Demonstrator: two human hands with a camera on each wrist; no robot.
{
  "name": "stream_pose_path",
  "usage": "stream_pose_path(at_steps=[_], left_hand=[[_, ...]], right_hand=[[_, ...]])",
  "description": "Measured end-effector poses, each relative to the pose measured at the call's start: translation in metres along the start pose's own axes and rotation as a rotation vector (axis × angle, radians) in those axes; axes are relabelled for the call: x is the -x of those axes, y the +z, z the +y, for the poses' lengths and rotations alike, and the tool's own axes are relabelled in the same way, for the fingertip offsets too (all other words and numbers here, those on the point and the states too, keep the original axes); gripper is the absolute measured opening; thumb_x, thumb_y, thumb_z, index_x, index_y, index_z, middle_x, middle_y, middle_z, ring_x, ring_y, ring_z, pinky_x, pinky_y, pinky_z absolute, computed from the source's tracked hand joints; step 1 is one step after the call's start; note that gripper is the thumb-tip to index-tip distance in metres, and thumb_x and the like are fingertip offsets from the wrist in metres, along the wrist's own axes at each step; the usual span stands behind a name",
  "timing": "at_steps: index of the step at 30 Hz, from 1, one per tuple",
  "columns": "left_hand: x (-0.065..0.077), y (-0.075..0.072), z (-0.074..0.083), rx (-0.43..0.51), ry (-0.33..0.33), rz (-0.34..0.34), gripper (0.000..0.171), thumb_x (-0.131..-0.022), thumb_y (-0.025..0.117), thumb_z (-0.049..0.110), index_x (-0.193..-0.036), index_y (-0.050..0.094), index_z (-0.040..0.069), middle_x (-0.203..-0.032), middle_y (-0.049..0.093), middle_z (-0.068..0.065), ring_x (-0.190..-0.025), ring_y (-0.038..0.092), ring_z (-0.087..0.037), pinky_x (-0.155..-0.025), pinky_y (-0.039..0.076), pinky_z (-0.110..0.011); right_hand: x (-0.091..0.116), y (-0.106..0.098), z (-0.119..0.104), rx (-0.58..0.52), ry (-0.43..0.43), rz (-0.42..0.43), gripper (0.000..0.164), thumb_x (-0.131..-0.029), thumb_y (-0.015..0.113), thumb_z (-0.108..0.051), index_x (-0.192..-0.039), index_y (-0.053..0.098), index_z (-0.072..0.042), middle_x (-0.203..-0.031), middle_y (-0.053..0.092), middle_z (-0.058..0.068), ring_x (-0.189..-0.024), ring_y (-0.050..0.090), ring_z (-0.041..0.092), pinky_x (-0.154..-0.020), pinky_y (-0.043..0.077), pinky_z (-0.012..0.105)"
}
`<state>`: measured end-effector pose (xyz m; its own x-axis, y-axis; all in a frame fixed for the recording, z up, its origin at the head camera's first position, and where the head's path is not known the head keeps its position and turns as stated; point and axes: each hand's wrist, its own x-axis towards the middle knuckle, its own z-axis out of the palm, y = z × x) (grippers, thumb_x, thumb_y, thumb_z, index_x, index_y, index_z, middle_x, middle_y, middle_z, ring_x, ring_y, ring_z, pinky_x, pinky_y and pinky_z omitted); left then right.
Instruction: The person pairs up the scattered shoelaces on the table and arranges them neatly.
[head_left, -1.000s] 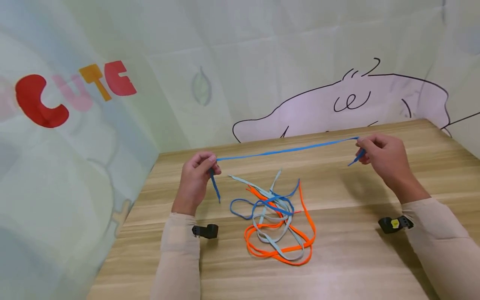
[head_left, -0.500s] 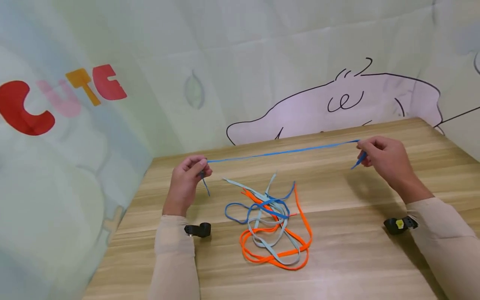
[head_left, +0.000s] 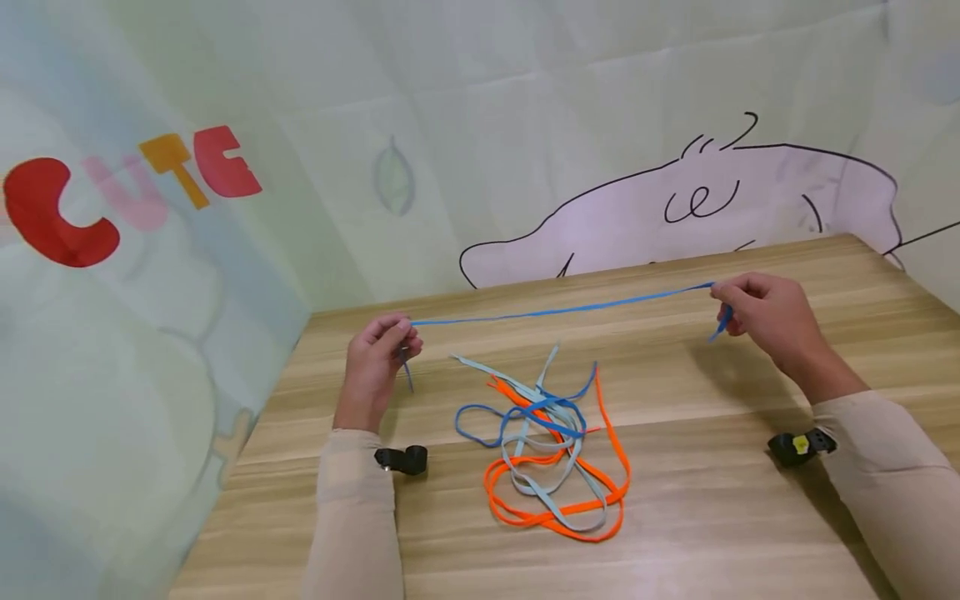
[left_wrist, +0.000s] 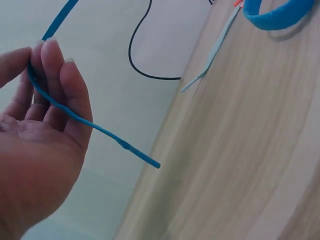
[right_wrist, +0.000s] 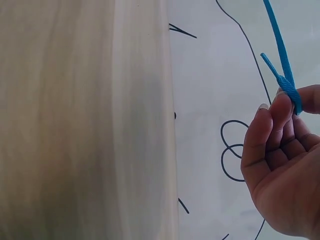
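A blue shoelace (head_left: 558,312) stretches above the table between both hands, nearly straight with a slight sag. My left hand (head_left: 373,362) pinches it near one end between thumb and fingertips; in the left wrist view the tipped end (left_wrist: 142,156) dangles past the palm. On the other side my right hand (head_left: 772,321) pinches the lace near its other end, whose short tip (right_wrist: 270,65) sticks out beside the fingers in the right wrist view. Below the stretched lace lies a loose tangle of more laces: orange (head_left: 611,433), pale grey-blue (head_left: 487,364) and blue (head_left: 480,408).
The wood-grain table (head_left: 697,517) bears the tangle near its middle. Behind it hangs a printed cloth backdrop (head_left: 465,108) with a line drawing and coloured letters, and it also covers the left side. Each wrist wears a small black camera (head_left: 412,459).
My left hand has moved slightly left since a second ago, drawing the blue shoelace out a little further. The right hand has hardly moved; both still pinch the lace. The tangle lies as before.
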<state>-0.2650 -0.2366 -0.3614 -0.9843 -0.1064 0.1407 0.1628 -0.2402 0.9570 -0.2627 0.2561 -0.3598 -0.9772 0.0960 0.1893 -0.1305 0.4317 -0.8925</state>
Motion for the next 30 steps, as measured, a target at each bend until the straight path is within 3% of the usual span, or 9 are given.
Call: stream_pose_path(at_steps=[10, 17, 23, 30], left_hand=[[-0.004, 0.001, -0.006, 0.011, -0.061, 0.092, 0.005, -0.099, 0.061, 0.002, -0.102, 0.064, 0.0, -0.084, 0.067, -0.003, -0.074, 0.067, -0.013, -0.081, 0.055, -0.026], [-0.006, 0.004, -0.014, 0.043, -0.134, 0.116, 0.011, -0.099, 0.063, 0.005, -0.108, 0.064, -0.001, -0.084, 0.067, -0.002, -0.074, 0.066, -0.011, -0.081, 0.055, -0.026], [-0.004, -0.003, -0.015, 0.083, -0.122, 0.159, 0.013, -0.096, 0.065, -0.002, -0.107, 0.069, -0.003, -0.083, 0.069, -0.003, -0.07, 0.066, -0.012, -0.081, 0.056, -0.027], [-0.004, -0.012, -0.007, 0.0, -0.13, 0.154, 0.04, -0.096, 0.067, 0.006, -0.131, 0.058, -0.012, -0.088, 0.074, -0.002, -0.074, 0.07, -0.011, -0.081, 0.056, -0.024]], right_hand=[[-0.003, -0.01, 0.008, 0.04, 0.003, -0.016, 0.045, -0.099, 0.061, -0.042, -0.108, 0.066, 0.003, -0.076, 0.067, 0.003, -0.066, 0.062, 0.016, -0.063, 0.055, 0.028], [0.004, -0.022, 0.011, 0.049, 0.049, 0.004, 0.046, -0.1, 0.06, -0.041, -0.11, 0.065, 0.003, -0.076, 0.065, -0.002, -0.068, 0.064, 0.016, -0.062, 0.054, 0.027], [-0.002, -0.02, 0.014, 0.015, 0.036, 0.017, 0.044, -0.1, 0.061, -0.04, -0.107, 0.065, 0.003, -0.076, 0.066, -0.003, -0.069, 0.065, 0.014, -0.063, 0.055, 0.025], [-0.009, -0.014, 0.016, -0.086, 0.017, 0.04, 0.024, -0.099, 0.064, -0.03, -0.098, 0.068, -0.007, -0.074, 0.067, -0.007, -0.067, 0.064, 0.008, -0.061, 0.056, 0.024]])
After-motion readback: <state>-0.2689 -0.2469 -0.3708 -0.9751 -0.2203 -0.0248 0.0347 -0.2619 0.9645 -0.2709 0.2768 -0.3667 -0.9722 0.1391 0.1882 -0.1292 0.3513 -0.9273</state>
